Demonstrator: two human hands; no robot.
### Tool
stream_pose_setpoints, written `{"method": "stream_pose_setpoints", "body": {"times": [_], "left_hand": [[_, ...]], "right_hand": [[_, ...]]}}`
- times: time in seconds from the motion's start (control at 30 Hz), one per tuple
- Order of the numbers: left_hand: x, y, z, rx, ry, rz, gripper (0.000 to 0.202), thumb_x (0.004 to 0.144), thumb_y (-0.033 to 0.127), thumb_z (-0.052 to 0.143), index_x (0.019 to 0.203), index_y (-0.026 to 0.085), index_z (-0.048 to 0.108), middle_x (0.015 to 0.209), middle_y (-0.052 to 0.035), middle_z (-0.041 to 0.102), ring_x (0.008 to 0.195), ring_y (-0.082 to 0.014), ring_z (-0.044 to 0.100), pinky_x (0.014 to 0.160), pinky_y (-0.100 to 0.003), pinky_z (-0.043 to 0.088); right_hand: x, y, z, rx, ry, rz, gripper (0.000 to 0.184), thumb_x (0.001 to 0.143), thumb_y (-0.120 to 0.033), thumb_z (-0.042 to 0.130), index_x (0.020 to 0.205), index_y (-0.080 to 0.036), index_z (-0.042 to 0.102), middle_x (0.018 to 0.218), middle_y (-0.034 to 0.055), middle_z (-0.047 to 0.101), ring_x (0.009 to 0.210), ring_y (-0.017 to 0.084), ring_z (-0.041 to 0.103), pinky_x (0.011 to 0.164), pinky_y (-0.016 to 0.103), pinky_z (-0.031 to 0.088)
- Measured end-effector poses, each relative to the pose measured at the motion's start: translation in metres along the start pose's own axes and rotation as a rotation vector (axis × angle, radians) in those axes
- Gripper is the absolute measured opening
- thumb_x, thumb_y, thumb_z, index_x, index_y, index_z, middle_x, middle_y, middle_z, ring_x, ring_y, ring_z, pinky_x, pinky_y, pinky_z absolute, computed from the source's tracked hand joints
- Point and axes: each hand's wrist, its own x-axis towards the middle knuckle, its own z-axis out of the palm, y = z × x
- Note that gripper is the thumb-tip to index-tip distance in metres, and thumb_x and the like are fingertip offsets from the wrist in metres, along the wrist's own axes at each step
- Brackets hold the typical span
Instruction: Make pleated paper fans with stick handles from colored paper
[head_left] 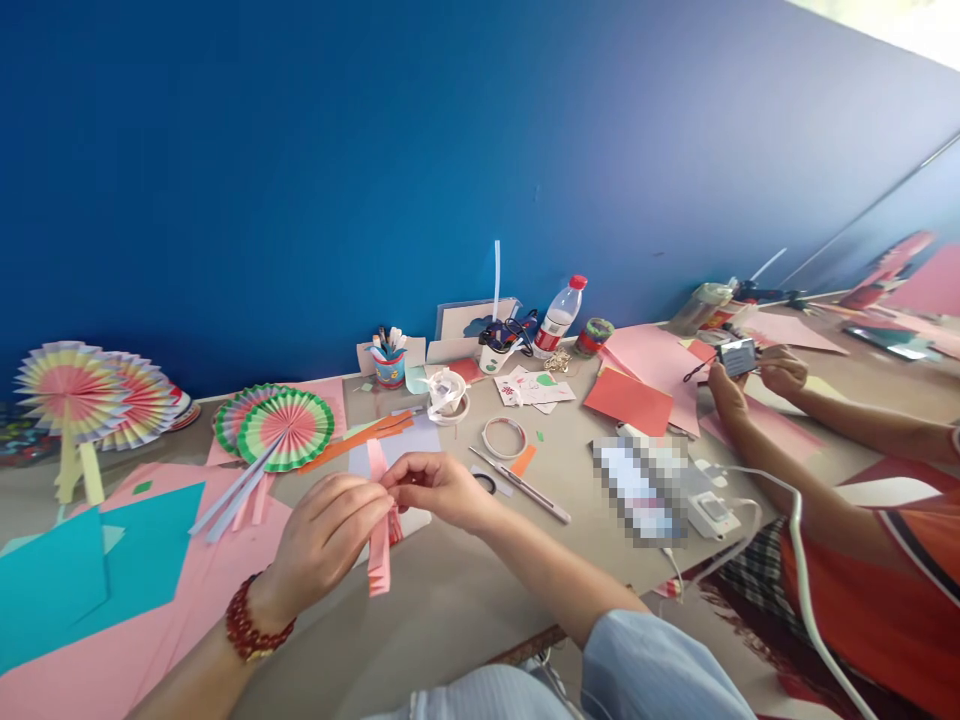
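Note:
Over the near part of the table, a pleated pink paper strip [379, 568] hangs upright between my hands. My left hand [330, 530], with a red bead bracelet at the wrist, is closed round its middle from the left. From the right, the fingertips of my right hand [439, 490] pinch at the same strip, touching the left fingers. What lies exactly between the fingertips is hidden. Behind the strip a bit of red and white shows, too covered to name. Just beyond my hands are orange paper strips [364, 440] and a pale lilac sheet [420, 440].
Finished paper fans [287, 428] and teal paper [142, 560] lie left. A utility knife [525, 487], tape roll [505, 438], pen cup [390, 368] and water bottle [559, 318] stand beyond. At right are a phone [637, 490], a power strip [712, 512] and a co-worker's hands [731, 395] holding a small device.

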Motion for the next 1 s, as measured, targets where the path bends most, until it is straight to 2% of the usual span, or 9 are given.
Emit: {"method": "stream_pose_setpoints", "body": {"times": [0.3, 0.47, 0.7, 0.83, 1.0], "left_hand": [[-0.005, 0.000, -0.003, -0.043, 0.047, 0.005, 0.032, 0.090, 0.005, 0.056, 0.118, 0.020, 0.063, 0.100, -0.0082, 0.074, 0.099, -0.0222, 0.065, 0.086, -0.039, 0.054], [-0.011, -0.004, -0.001, -0.101, 0.040, 0.024, 0.027, 0.090, 0.005, 0.056, 0.111, 0.019, 0.066, 0.103, -0.0088, 0.074, 0.099, -0.0225, 0.064, 0.087, -0.041, 0.054], [-0.011, -0.013, 0.006, -0.114, 0.027, 0.047, 0.027, 0.093, 0.008, 0.052, 0.110, 0.022, 0.066, 0.099, -0.0060, 0.075, 0.095, -0.0196, 0.066, 0.086, -0.037, 0.054], [-0.006, -0.018, 0.006, -0.126, 0.044, 0.056, 0.026, 0.095, 0.009, 0.050, 0.109, 0.021, 0.067, 0.096, -0.0064, 0.076, 0.094, -0.0197, 0.066, 0.085, -0.038, 0.054], [-0.010, -0.022, 0.005, -0.129, 0.049, 0.061, 0.027, 0.091, 0.004, 0.053, 0.110, 0.017, 0.068, 0.099, -0.0094, 0.075, 0.097, -0.0214, 0.065, 0.086, -0.039, 0.053]], "right_hand": [[0.002, -0.010, -0.004, -0.113, -0.155, 0.018, 0.028, 0.076, -0.039, 0.078, 0.087, -0.015, 0.068, 0.079, 0.0000, 0.066, 0.069, 0.011, 0.061, 0.069, 0.025, 0.050], [0.004, -0.009, -0.008, -0.153, -0.213, 0.028, 0.026, 0.079, -0.038, 0.074, 0.088, -0.015, 0.065, 0.080, 0.0011, 0.066, 0.069, 0.011, 0.061, 0.068, 0.025, 0.050], [0.009, -0.011, -0.015, -0.371, -0.195, -0.074, 0.004, 0.081, -0.018, 0.064, 0.084, -0.016, 0.063, 0.078, 0.0006, 0.066, 0.071, 0.011, 0.061, 0.065, 0.022, 0.046], [0.013, -0.011, -0.016, -0.434, -0.174, -0.079, 0.004, 0.081, -0.017, 0.061, 0.085, -0.017, 0.063, 0.078, 0.0007, 0.067, 0.070, 0.012, 0.060, 0.065, 0.022, 0.046], [0.016, -0.017, -0.013, -0.405, -0.188, -0.109, 0.005, 0.081, -0.020, 0.063, 0.085, -0.017, 0.063, 0.079, 0.0014, 0.067, 0.071, 0.012, 0.060, 0.066, 0.022, 0.047]]}}
